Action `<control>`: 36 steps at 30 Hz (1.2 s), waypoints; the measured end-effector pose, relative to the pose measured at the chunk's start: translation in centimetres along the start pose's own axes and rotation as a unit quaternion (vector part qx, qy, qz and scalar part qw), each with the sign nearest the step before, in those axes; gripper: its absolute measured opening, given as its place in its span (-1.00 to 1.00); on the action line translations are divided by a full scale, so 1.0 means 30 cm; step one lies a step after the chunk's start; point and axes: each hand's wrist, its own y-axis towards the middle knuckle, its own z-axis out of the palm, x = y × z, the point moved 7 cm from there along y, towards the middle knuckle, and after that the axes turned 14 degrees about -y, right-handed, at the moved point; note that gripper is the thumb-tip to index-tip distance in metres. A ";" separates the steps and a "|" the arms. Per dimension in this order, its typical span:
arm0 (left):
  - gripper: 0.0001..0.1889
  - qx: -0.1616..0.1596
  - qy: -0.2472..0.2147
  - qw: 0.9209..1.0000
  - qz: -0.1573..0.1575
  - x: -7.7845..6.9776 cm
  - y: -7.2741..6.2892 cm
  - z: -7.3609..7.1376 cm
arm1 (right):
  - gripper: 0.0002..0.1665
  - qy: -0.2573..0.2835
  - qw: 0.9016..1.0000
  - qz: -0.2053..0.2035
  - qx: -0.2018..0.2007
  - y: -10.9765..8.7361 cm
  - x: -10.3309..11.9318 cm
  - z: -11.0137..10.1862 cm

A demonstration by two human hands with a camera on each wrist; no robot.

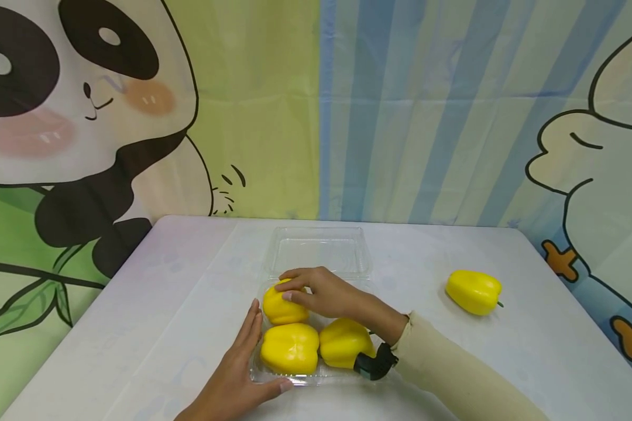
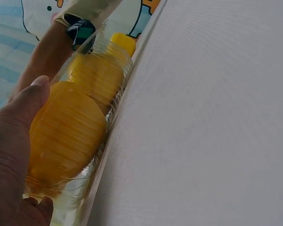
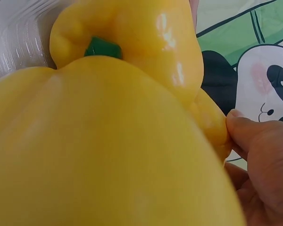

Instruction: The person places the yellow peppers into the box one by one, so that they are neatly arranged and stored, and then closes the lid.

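Note:
My right hand [image 1: 323, 290] grips a yellow bell pepper [image 1: 283, 309] at the back left of a clear plastic clamshell box [image 1: 316, 380]. Its thumb and fingers lie over the pepper's top and side. Two more yellow bell peppers sit in the front of the box, one at the left [image 1: 289, 349] and one at the right [image 1: 343, 342]. My left hand [image 1: 237, 365] touches the box's front left corner, fingers straight along the left side and thumb along the front rim. Peppers fill most of the right wrist view, with the right hand [image 3: 269, 160] at its edge.
The box's clear lid [image 1: 318, 251] lies folded back behind it. Another yellow bell pepper [image 1: 474, 292] with a green stem lies to the right on the white-covered table [image 1: 153, 351]. A cartoon-printed curtain [image 1: 400, 117] hangs behind the table.

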 end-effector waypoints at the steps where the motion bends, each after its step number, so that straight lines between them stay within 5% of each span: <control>1: 0.23 0.000 0.000 1.000 -0.002 0.000 0.000 0.000 | -0.64 0.004 1.000 0.001 -0.001 0.001 -0.002 0.001; 24: 0.25 0.002 -0.006 1.000 -0.022 0.003 -0.002 0.005 | -0.50 -0.036 0.996 0.014 0.080 -0.030 -0.005 0.022; 36: 0.24 -0.003 0.003 1.000 -0.021 0.004 0.001 0.004 | -0.46 -0.074 0.995 0.030 0.066 -0.031 -0.013 0.018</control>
